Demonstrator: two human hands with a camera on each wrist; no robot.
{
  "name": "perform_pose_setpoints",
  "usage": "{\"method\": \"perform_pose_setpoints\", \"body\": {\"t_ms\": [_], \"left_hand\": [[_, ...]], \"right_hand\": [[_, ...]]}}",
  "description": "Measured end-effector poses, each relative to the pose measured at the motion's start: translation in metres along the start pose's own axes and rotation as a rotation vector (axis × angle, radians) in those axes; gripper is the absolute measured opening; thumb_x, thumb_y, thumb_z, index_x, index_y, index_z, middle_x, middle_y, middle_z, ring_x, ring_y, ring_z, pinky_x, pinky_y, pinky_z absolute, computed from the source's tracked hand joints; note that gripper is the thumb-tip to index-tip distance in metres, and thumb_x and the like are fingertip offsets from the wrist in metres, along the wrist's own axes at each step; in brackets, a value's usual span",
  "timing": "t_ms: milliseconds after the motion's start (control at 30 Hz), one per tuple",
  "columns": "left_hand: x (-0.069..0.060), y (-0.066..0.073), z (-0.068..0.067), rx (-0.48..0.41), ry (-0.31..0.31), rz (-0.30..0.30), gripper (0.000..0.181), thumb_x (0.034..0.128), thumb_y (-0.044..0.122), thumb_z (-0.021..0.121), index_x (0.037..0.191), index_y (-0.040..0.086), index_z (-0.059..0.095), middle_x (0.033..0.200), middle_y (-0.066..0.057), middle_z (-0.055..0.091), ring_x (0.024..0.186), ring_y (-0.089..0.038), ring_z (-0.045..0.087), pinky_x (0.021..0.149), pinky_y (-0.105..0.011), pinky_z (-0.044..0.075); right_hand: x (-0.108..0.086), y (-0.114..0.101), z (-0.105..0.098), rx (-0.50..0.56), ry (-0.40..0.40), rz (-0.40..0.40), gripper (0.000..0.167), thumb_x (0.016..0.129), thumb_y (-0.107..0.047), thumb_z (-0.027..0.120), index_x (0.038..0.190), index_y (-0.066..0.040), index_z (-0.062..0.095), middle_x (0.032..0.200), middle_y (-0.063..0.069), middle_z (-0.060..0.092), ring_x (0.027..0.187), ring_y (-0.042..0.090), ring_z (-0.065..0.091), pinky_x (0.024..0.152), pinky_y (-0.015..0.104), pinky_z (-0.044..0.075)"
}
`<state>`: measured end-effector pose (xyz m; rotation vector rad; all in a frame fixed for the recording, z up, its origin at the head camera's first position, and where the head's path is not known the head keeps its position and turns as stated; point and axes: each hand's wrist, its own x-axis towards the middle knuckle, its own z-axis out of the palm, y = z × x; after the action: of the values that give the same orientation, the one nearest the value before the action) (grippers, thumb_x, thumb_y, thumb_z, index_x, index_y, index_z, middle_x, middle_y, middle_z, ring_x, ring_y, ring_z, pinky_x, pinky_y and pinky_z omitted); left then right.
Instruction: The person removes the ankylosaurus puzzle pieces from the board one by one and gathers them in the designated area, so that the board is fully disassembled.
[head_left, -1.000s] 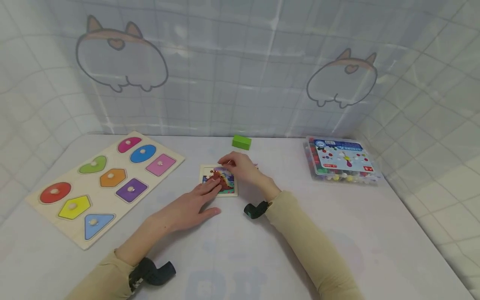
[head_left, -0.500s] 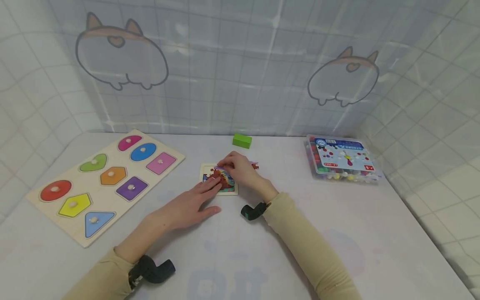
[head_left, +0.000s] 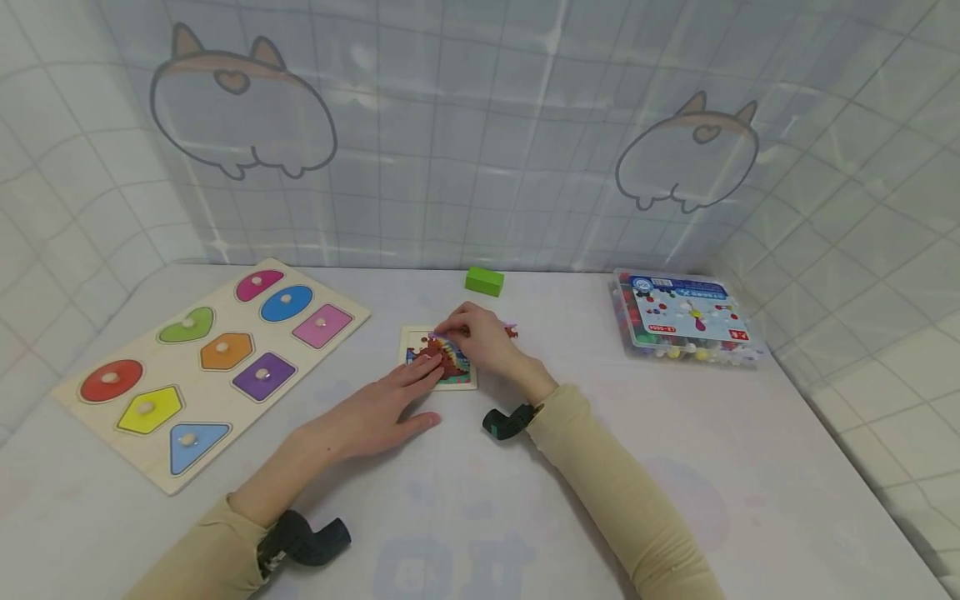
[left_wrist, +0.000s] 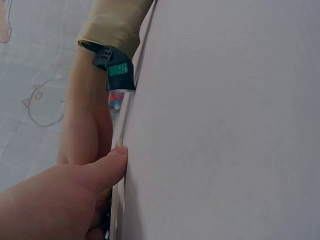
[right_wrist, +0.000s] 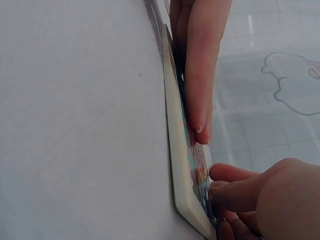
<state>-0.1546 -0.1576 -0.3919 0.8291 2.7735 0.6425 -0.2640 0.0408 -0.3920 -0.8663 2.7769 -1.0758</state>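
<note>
A small framed picture puzzle with a reddish-brown figure lies at the middle of the table. My left hand rests its extended fingertips on the picture from the near left, thumb apart on the table. At the puzzle's upper right, my right hand has its thumb and fingers bent together on a piece with a purple edge, mostly hidden. Just behind that hand lies a loose piece, partly covered. In the right wrist view the puzzle frame lies under the left fingers, with the right hand at its picture side.
A wooden shape board with coloured knobbed pieces lies at the left. Behind the puzzle sits a green block. A clear plastic case of coloured parts stands at the back right. A patterned curtain hangs behind the table.
My right hand has shifted slightly toward the near left, uncovering more of the loose piece behind it. The left hand stays on the puzzle.
</note>
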Motion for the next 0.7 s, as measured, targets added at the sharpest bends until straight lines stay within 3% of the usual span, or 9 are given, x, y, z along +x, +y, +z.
{"method": "perform_pose_setpoints", "body": {"t_ms": [167, 700], "left_hand": [[0.0010, -0.0043, -0.0011, -0.025, -0.023, -0.014, 0.074, 0.0975, 0.049, 0.059, 0.157, 0.014, 0.032, 0.167, -0.002, 0.019, 0.154, -0.028, 0.019, 0.118, -0.053, 0.031], [0.0008, -0.0025, -0.0015, -0.022, -0.025, 0.009, 0.074, 0.0984, 0.046, 0.059, 0.157, 0.011, 0.031, 0.168, -0.005, 0.018, 0.153, -0.031, 0.018, 0.120, -0.053, 0.027]], "right_hand": [[-0.0001, 0.0003, 0.0013, -0.008, -0.001, 0.008, 0.019, 0.098, -0.010, 0.064, 0.111, -0.009, 0.077, 0.109, 0.007, 0.063, 0.104, 0.021, 0.061, 0.093, 0.035, 0.051], [-0.0018, 0.0023, 0.0009, 0.025, -0.058, -0.052, 0.023, 0.099, -0.006, 0.061, 0.117, -0.005, 0.074, 0.111, 0.010, 0.059, 0.103, 0.023, 0.059, 0.091, 0.033, 0.051]]}}
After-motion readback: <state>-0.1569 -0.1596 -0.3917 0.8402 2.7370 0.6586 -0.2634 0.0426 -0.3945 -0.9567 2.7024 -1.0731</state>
